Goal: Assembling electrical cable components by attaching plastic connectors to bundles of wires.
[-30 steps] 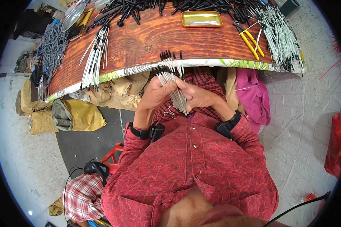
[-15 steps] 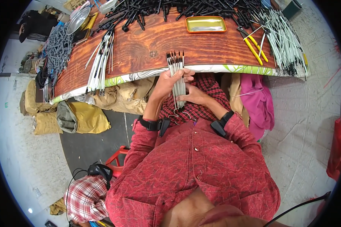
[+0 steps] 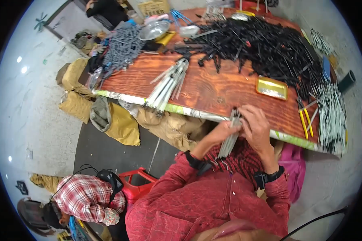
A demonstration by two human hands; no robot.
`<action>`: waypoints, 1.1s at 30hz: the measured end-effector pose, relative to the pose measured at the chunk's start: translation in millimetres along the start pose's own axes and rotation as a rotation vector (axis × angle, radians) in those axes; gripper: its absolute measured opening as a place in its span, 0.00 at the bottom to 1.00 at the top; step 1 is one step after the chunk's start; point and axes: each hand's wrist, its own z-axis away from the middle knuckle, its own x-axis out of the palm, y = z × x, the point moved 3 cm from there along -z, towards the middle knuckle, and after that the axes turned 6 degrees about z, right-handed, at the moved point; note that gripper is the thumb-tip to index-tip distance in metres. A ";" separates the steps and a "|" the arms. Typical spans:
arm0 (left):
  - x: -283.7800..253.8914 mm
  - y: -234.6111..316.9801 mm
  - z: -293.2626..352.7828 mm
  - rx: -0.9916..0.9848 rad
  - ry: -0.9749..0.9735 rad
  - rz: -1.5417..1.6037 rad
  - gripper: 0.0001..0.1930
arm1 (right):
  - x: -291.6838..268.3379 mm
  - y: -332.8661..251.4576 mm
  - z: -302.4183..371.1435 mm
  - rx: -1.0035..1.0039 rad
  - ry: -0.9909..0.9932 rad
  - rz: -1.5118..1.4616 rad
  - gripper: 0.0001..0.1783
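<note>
At far left, tan sacks (image 3: 74,106) on the floor by the table; lower down, bent over, a co-worker (image 3: 88,197) in a red-and-white plaid shirt, next to a red plastic stool (image 3: 136,184). Heaped on the left end of the wooden table (image 3: 217,86), grey plastic pieces (image 3: 122,46), with a round metal bowl (image 3: 153,30) just to the right. Nearer the front edge, a fanned bunch of black-and-white rods (image 3: 167,86), ends jutting past the edge.

Next, above the lap, at the table's front edge: grasps a narrow bundle of black-tipped pale rods (image 3: 228,146) in the left hand (image 3: 221,132), thumb laid across. Holds it tilted, dark tips toward the table. Bends the fingers of the right hand (image 3: 257,126) at the bundle's upper end; cannot tell pinching from mere touching.

Behind, a broad heap of black plastic parts (image 3: 261,44). Farther right, a yellow rectangular tray (image 3: 273,86), then yellow-handled pliers (image 3: 304,120), then a large pile of pale rods (image 3: 332,114).
</note>
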 end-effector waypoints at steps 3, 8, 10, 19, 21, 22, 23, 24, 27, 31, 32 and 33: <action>-9.4 -0.7 -1.6 0.057 -0.017 -0.065 0.13 | 27.6 9.8 2.5 -0.104 -0.170 -0.061 0.10; -13.9 -0.4 -8.2 0.052 -0.044 -0.107 0.13 | 47.8 25.1 6.0 0.007 -0.256 -0.189 0.09; -15.1 3.6 -7.6 0.046 -0.056 -0.084 0.13 | 50.8 27.7 5.6 0.132 -0.291 -0.282 0.07; -6.2 9.8 -5.3 0.040 -0.046 0.036 0.15 | 54.7 32.1 1.4 0.332 -0.377 -0.396 0.08; -6.6 5.7 -4.6 0.064 -0.029 0.004 0.15 | 55.2 32.3 6.3 0.324 -0.380 -0.400 0.08; -5.6 4.9 -4.2 0.056 -0.036 0.013 0.15 | 55.8 33.3 9.1 0.325 -0.382 -0.406 0.08; -4.2 4.2 -3.4 0.047 -0.042 0.022 0.15 | 54.9 32.6 9.4 0.327 -0.383 -0.412 0.08; -2.8 3.2 -2.5 0.037 -0.049 0.033 0.15 | 52.4 33.2 9.6 0.327 -0.384 -0.410 0.08; 3.7 3.3 -0.7 0.010 -0.061 0.088 0.14 | 43.0 38.6 12.0 0.565 -0.505 -0.531 0.08; 1.1 -3.1 -6.5 -0.024 -0.068 0.157 0.15 | 44.7 44.7 10.0 0.549 -0.511 -0.531 0.10; -1.1 -0.7 -6.6 -0.011 -0.077 0.129 0.16 | 44.7 41.8 5.5 0.619 -0.558 -0.574 0.10; -2.7 2.5 -5.9 -0.006 -0.095 0.100 0.18 | 48.8 45.8 6.3 0.541 -0.528 -0.563 0.11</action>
